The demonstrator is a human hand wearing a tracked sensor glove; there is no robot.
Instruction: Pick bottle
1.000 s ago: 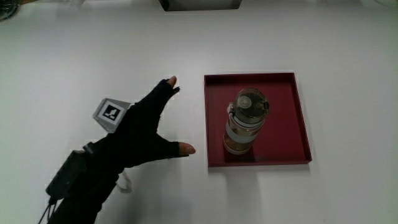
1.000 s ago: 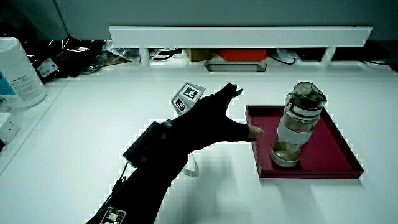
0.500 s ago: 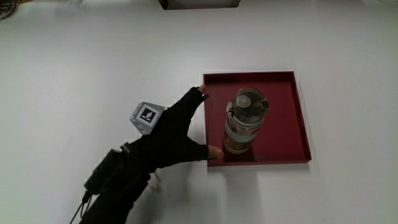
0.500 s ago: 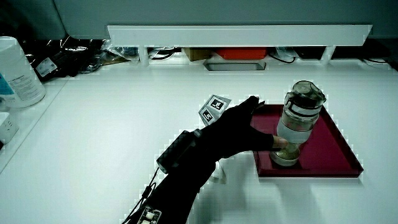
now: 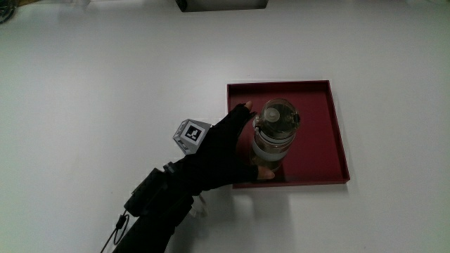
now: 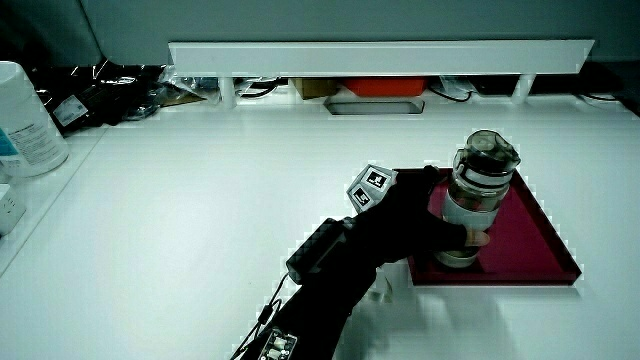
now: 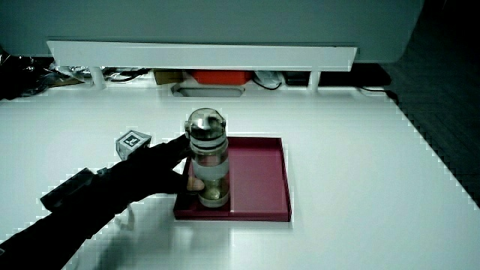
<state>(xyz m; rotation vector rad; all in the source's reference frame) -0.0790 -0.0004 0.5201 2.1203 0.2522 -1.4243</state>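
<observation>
- I have the hand [image 5: 223,150] at the bottle [image 5: 276,135], reaching in over the edge of the red tray [image 5: 336,133] from the side where the marker cube [image 5: 193,135] sits.
- The bottle stands upright in the tray, clear-bodied with a pale band round the middle and a rounded cap on top; in a side view it rises well above the tray's low rim [image 6: 478,212].
- My grip reads as spread and wrapping: the fingers [image 5: 242,112] lie up against the bottle's upper body and the thumb [image 5: 264,173] shows near its base, nearer to me. It looks to touch the bottle or sit just beside it, but I cannot tell that it has clamped.
- The relation I am steering by: the bottle's long axis is vertical, and my palm faces its flank, so the closing has to come sideways round the body, not down on the cap.
- In a side view [image 7: 154,171] the hand meets the bottle around the band, which I judge a fair height for a steady lift.
- My guess is the grasp is about to close; the lift is not yet made, since the bottle's foot rests on the tray floor.
</observation>
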